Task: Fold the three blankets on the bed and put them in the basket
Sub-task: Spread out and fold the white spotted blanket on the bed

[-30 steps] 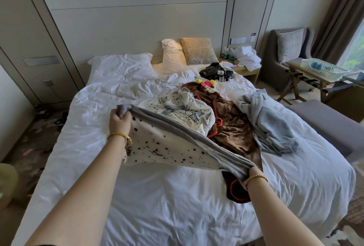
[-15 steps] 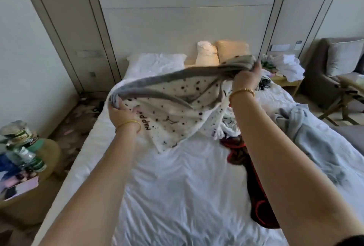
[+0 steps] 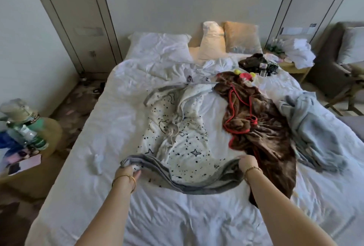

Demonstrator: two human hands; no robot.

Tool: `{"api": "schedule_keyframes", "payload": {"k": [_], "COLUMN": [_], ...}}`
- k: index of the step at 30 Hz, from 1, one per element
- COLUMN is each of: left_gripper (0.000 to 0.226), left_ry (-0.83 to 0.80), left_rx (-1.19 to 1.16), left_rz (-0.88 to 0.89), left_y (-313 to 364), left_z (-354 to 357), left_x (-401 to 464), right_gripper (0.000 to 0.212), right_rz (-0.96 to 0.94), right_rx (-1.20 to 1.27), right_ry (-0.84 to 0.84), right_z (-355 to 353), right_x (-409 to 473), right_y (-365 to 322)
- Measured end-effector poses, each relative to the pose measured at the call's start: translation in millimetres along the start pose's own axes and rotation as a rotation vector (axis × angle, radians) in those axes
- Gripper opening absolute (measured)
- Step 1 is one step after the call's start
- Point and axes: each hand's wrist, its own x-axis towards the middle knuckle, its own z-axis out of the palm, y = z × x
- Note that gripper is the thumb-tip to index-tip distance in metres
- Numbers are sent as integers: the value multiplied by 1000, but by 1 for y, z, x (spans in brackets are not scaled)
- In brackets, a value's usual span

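The left hand (image 3: 128,172) pinches one near corner of the white spotted blanket (image 3: 183,143). The blanket lies crumpled in the middle of the bed (image 3: 82,167). The right hand (image 3: 247,164) grips the other near corner by its gray edge. Next comes the brown blanket (image 3: 262,125) with red trim, then the light blue blanket (image 3: 315,127) near the bed's right side.

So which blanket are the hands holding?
The white blanket with black stars and dots. The left hand and right hand grip its grey edge; the brown blanket and pale blue blanket lie untouched.
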Motion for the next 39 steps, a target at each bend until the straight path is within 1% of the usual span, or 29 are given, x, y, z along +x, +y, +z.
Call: {"api": "schedule_keyframes", "payload": {"k": [1,2,3,6,7,8,10,12,14,15,17,18,19,20,21,22,23,25,26,27,29,30,31,32,33,34,36,38,39], "left_gripper": [39,36,32,31,32,32,30,31,27,32,59,64,63,60,56,55,57,60,58,52,29,29,26,23,30,39,43,42,42], "left_ry": [-46,-91,-123,-182,-180,-168,-125,-120,-199,-248,-246,-171,-65,18,54,54,30,-13,-36,-82,-175,-185,-176,-164,-135,-111,-122,-147,-169], "left_rx": [34,89,199,683,781,812,718,562,524,529,590,666,812,984,1115,1181,1227,1308,1294,1291,1417,1514,1589,1626,1670,1689,1636,1456,1371], "left_rz": [-26,-51,-82,-183,-180,-154,-91,-81,-161,-217,-255,-206,-117,-32,16,19,-1,-2,-34,-103,-216,-235,-207,-141,-23,69,215,372,453], "left_y": [2,2,3,-11,-15,-19,-23,-23,-18,-14,-9,-8,-8,-11,-14,-17,-20,-20,-19,-18,-15,-14,-13,-12,-11,-9,-5,2,11], "left_z": [2,2,1,-15,-19,-21,-21,-22,-25,-26,-27,-27,-28,-29,-30,-30,-30,-28,-26,-25,-25,-25,-23,-22,-19,-14,9,46,69], "left_x": [-1,-3,-8,-14,-15,-14,-11,-6,-10,-14,-16,-16,-16,-15,-14,-12,-11,-11,-13,-13,-16,-13,-14,-12,-8,-6,-19,-39,-55], "right_gripper": [36,34,30,27,23,21,21,10,13,12,13,14,22,35,49,58,60,53,51,47,45,48,50,50,50,48,42,29,32], "right_rz": [56,7,35,135,195,269,425,424,401,415,379,362,356,357,386,415,442,449,429,413,444,455,452,432,408,376,300,242,199], "right_rx": [187,247,317,262,272,322,393,439,418,438,452,478,494,514,535,553,556,487,418,339,232,147,28,-71,-110,-103,14,131,143], "right_ry": [-51,-60,-70,-117,-109,-108,-135,-173,-211,-276,-398,-467,-507,-517,-517,-505,-470,-385,-382,-404,-502,-562,-613,-617,-586,-522,-369,-245,-220], "right_z": [2,1,1,-1,-2,-4,-7,-8,-10,-12,-15,-15,-17,-17,-18,-18,-17,-12,-10,-8,-5,-4,-1,1,5,9,13,4,-5], "right_x": [2,2,2,2,0,3,2,-1,-6,-10,-15,-12,-11,-6,-2,1,1,5,5,4,2,0,-1,-1,2,4,4,3,5], "right_y": [-6,-5,-4,8,11,15,24,23,23,22,23,26,28,32,34,37,36,40,40,39,40,40,42,44,46,48,42,13,-10]}}
